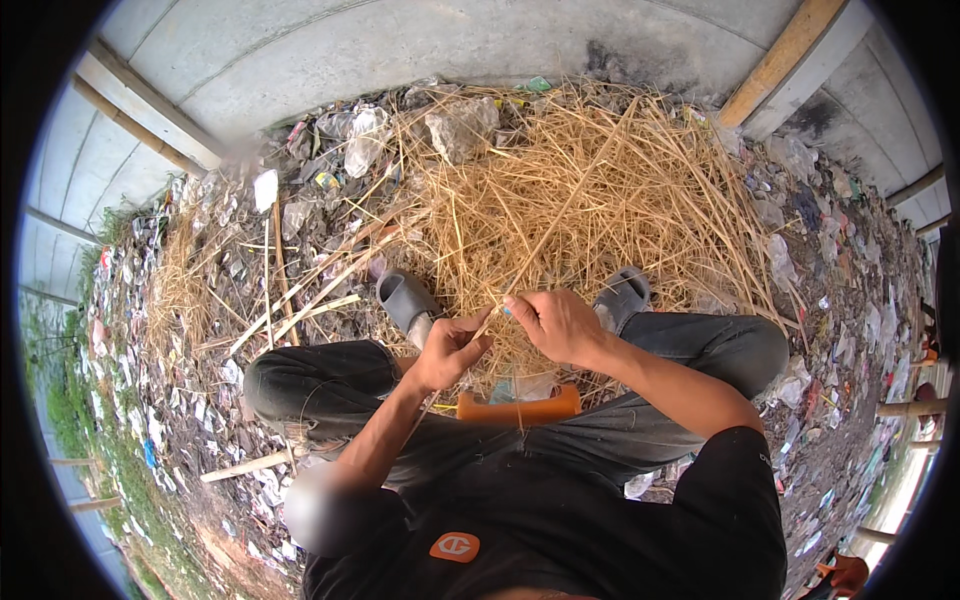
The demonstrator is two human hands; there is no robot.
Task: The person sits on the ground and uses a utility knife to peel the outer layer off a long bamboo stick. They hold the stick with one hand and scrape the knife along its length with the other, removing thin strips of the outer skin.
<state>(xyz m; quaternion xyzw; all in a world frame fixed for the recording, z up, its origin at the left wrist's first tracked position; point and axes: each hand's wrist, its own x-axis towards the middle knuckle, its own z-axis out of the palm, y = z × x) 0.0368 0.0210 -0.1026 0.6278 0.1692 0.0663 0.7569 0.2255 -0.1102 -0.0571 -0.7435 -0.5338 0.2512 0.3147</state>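
Observation:
Both hands are close together over the ground between my knees, pinching a long dry straw stalk (pixel 570 210). My left hand (pixel 453 352) is closed, thumb pressed against the fingers, and a thin end of the stalk seems to trail below it. My right hand (pixel 556 326) is closed as well, with thumb and fingertips on the stalk just beside the left fingers. From there the stalk slants up and away to the right over a wide heap of loose straw (pixel 560 165). The exact grip between the fingertips is partly hidden.
An orange plastic seat edge (pixel 520 406) shows between my thighs. Grey clogs (pixel 406 297) are on my feet at the heap's near edge. A pale rock (pixel 462 130) lies by the concrete wall (pixel 420 50). Litter and split sticks (pixel 300 300) cover the ground at left.

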